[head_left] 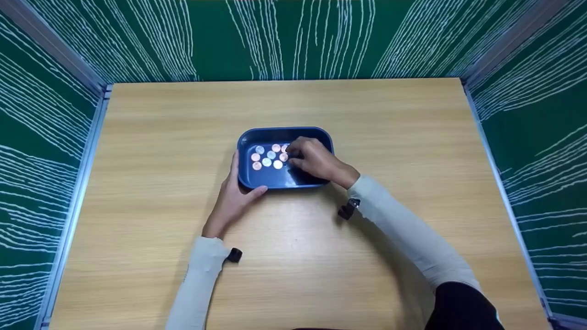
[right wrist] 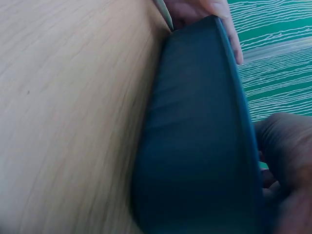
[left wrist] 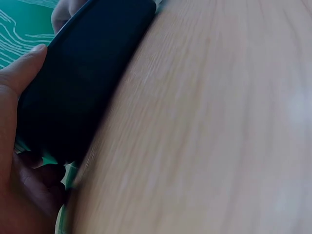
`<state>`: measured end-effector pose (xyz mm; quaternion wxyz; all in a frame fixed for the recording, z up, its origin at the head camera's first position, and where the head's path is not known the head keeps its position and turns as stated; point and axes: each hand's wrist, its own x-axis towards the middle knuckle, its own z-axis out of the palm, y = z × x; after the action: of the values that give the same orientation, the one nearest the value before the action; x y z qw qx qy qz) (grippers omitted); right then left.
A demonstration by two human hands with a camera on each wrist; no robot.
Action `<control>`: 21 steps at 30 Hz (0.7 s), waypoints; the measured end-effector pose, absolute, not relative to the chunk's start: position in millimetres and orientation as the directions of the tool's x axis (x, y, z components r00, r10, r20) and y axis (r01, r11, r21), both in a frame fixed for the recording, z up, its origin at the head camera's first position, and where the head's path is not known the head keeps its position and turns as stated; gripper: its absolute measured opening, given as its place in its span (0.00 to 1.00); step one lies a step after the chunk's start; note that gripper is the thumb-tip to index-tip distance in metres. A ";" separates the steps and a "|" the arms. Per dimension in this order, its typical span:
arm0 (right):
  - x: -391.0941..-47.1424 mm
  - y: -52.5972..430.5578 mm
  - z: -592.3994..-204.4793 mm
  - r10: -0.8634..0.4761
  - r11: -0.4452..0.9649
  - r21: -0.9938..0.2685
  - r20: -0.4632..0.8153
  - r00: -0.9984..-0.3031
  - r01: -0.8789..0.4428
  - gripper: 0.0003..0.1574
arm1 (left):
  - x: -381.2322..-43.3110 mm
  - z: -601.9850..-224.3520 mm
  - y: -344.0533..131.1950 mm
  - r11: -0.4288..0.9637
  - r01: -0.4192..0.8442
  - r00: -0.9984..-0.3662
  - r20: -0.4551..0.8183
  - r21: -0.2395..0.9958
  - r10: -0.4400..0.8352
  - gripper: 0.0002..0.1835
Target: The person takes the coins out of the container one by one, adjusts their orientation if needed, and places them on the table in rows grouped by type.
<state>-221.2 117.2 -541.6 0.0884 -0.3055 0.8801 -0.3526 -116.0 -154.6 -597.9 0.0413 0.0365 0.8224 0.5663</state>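
A dark blue tray [head_left: 293, 184] with rounded corners lies on the table, and several coppery and silvery coins [head_left: 271, 155] are spread flat over its left and middle part. At its front left corner my left hand [head_left: 233, 197] holds the tray, fingers along the left side and thumb at the front rim. My right hand [head_left: 314, 158] reaches over the right side into the tray. Its bent index finger and thumb stand apart beside the rightmost coins, overlapping one of them. In the right wrist view the tray's outer wall [right wrist: 195, 122] hides the fingertips of the right hand [right wrist: 287, 151].
The tray stands near the middle of a light wooden table [head_left: 183, 128]. Green panels with white wavy lines [head_left: 293, 41] close off the back and both sides. A small black device [head_left: 235, 255] sits on the left wrist, another black device [head_left: 347, 210] on the right.
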 end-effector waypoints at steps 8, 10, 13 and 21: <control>-227.8 110.4 -543.0 -0.582 0.609 -0.645 0.030 -0.813 -0.461 0.14 | -120.5 -593.3 -152.3 0.354 0.029 -0.993 -0.013 0.935 0.115 0.68; -229.5 108.1 -544.9 -0.575 0.620 -0.639 0.024 -0.818 -0.455 0.14 | -121.0 -593.2 -152.6 0.354 0.030 -0.994 -0.009 0.935 0.108 0.68; -231.8 104.8 -549.6 -0.572 0.626 -0.640 0.013 -0.820 -0.446 0.14 | -121.0 -594.0 -153.4 0.354 0.033 -0.994 -0.005 0.935 0.106 0.68; -237.4 100.1 -574.7 -0.570 0.610 -0.663 0.012 -0.822 -0.433 0.14 | -115.7 -599.6 -157.0 0.353 0.019 -0.994 -0.019 0.935 0.105 0.69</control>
<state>-237.4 100.1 -574.7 0.1003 -0.2813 0.8917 -0.3401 -115.7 -157.0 -599.6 0.0376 0.0378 0.8216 0.5676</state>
